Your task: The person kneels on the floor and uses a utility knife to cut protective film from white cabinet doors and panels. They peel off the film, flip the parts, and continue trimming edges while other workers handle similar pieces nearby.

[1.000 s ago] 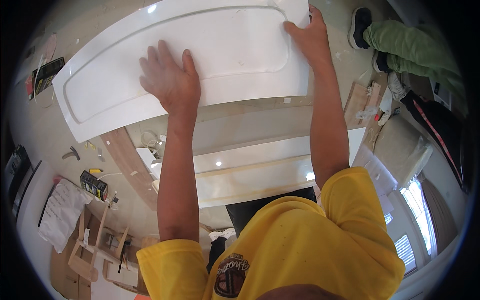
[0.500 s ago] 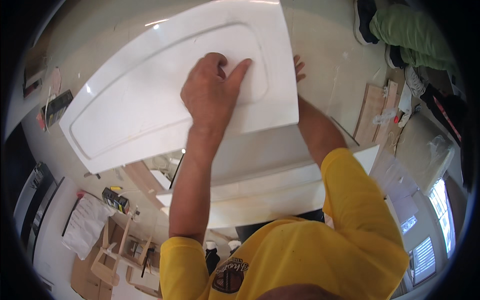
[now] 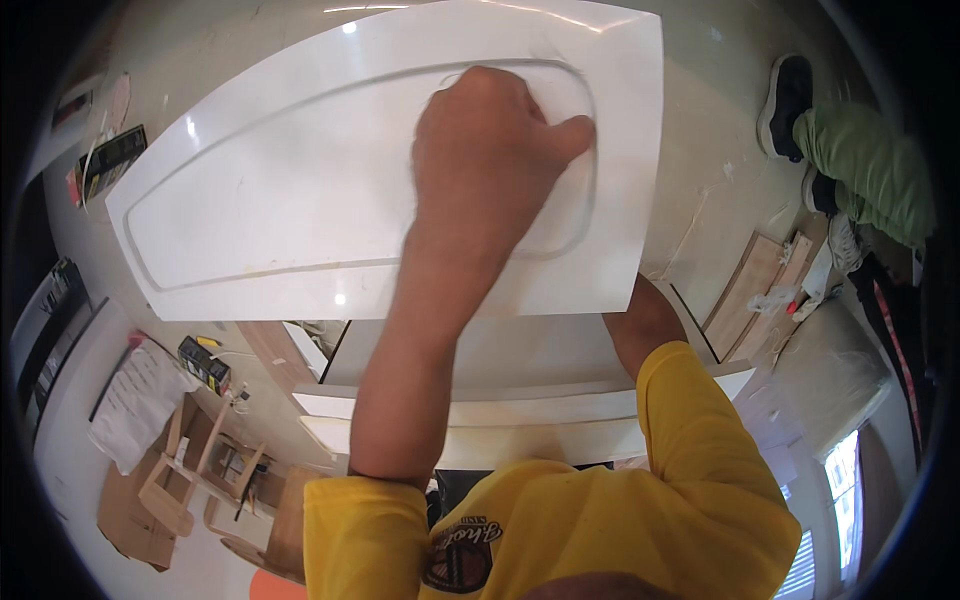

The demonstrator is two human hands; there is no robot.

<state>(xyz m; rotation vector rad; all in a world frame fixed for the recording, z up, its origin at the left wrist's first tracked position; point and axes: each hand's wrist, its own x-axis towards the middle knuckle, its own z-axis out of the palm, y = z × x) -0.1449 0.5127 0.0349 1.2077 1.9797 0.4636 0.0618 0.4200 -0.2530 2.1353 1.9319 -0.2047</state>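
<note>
Head view shows a white glossy panel (image 3: 300,200) with a routed groove held flat above cabinet parts; the left hand (image 3: 490,150) presses on its face, fingers curled closed against it. The right hand is hidden beneath, so its fingers cannot be told. It looks stiff, broad and slippery; best gripped at the edges

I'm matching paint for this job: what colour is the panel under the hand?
Glossy white, plain with no pattern, on the panel under the left hand; head view.
</note>
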